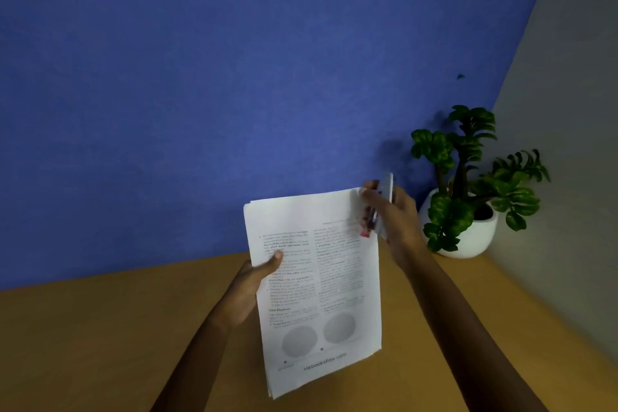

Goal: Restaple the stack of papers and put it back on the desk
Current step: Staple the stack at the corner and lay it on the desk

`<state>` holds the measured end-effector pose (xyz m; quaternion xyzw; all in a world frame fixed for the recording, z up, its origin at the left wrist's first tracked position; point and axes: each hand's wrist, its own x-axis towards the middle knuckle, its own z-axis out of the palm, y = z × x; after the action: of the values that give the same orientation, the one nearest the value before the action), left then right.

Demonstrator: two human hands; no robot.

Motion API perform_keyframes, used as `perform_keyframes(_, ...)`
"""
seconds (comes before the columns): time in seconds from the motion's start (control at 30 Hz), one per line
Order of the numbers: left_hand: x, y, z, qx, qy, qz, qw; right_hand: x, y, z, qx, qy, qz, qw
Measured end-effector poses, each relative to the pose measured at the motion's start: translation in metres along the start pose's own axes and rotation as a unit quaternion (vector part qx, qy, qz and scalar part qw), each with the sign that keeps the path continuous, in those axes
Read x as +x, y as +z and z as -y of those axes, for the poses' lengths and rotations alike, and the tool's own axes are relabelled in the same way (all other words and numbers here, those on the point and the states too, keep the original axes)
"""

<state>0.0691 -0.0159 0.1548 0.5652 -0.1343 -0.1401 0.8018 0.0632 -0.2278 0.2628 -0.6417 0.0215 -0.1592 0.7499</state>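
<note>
A stack of printed white papers (317, 291) is held upright above the wooden desk (100, 338), its text facing me. My left hand (254, 281) grips the stack's left edge, thumb on the front page and fingers behind. My right hand (391, 214) is closed around a small silver stapler (381, 204) with a pink-red end, set at the stack's top right corner. The stapler is blurred, and I cannot tell whether its jaws are over the paper.
A green plant in a round white pot (468, 231) stands on the desk at the back right corner, close behind my right hand. A blue wall (234, 77) rises behind the desk and a grey wall (568, 144) closes the right side.
</note>
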Motion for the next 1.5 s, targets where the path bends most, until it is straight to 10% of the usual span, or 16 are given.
perform_keyframes(0.23,0.003,0.003,-0.003,0.001,0.030,-0.021,0.999,-0.005,-0.033,-0.035,-0.167,0.053,0.021,0.984)
perform_keyframes(1.5,0.012,0.015,-0.024,0.041,0.221,-0.275,0.935,-0.016,-0.045,-0.063,-0.064,0.067,-0.087,0.992)
